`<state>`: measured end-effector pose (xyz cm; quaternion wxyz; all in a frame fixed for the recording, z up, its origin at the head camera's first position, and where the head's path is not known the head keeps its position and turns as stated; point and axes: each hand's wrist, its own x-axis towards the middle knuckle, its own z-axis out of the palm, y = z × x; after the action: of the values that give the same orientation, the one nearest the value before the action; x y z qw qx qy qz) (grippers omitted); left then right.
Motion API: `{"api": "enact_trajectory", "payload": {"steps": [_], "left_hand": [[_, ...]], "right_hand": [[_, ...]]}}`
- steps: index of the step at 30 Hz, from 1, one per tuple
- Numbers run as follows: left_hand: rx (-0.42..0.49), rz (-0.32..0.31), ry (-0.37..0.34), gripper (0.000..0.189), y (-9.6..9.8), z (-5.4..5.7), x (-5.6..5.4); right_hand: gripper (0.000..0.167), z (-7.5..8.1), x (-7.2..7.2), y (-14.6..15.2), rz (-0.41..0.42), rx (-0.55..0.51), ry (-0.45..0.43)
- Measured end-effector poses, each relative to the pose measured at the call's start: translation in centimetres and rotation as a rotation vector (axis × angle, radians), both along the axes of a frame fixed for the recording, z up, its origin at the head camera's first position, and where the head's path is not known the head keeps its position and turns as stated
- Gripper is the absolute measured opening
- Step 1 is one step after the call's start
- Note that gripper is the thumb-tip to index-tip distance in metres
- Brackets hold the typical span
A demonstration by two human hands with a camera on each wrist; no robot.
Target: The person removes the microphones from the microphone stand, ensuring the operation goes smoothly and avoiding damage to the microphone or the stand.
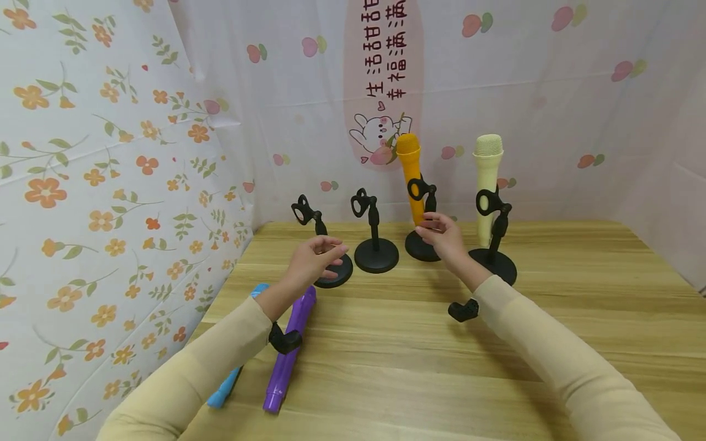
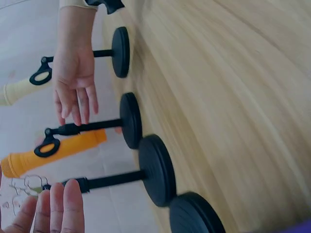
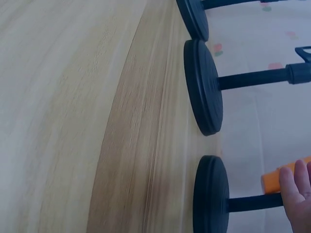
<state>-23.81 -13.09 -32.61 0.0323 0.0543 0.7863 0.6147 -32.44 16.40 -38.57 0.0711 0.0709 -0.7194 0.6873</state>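
Orange microphone on my head view leans slightly at the clip of a black stand; the right hand is at its lower end, while the left hand, fingers relaxed and holding nothing, is by the leftmost stand. On my left wrist view the right hand's fingers extend loosely, wrapped round nothing. From the right wrist I can't tell whether they touch the microphone

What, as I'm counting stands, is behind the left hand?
Behind the left hand, the head view shows a black stand: its clip, upper pole and part of its base. The hand covers the lower pole.
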Motion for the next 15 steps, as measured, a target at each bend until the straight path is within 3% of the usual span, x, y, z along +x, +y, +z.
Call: {"api": "enact_trajectory", "payload": {"steps": [8, 15], "left_hand": [[0.065, 0.005, 0.109, 0.036, 2.4, 0.1, -1.3], [0.130, -0.008, 0.137, 0.042, 4.1, 0.1, -2.5]], "right_hand": [[0.048, -0.3, 0.0, 0.7, -0.057, 0.025, -0.021], [0.047, -0.3, 0.0, 1.3, -0.081, 0.042, -0.030]]}}
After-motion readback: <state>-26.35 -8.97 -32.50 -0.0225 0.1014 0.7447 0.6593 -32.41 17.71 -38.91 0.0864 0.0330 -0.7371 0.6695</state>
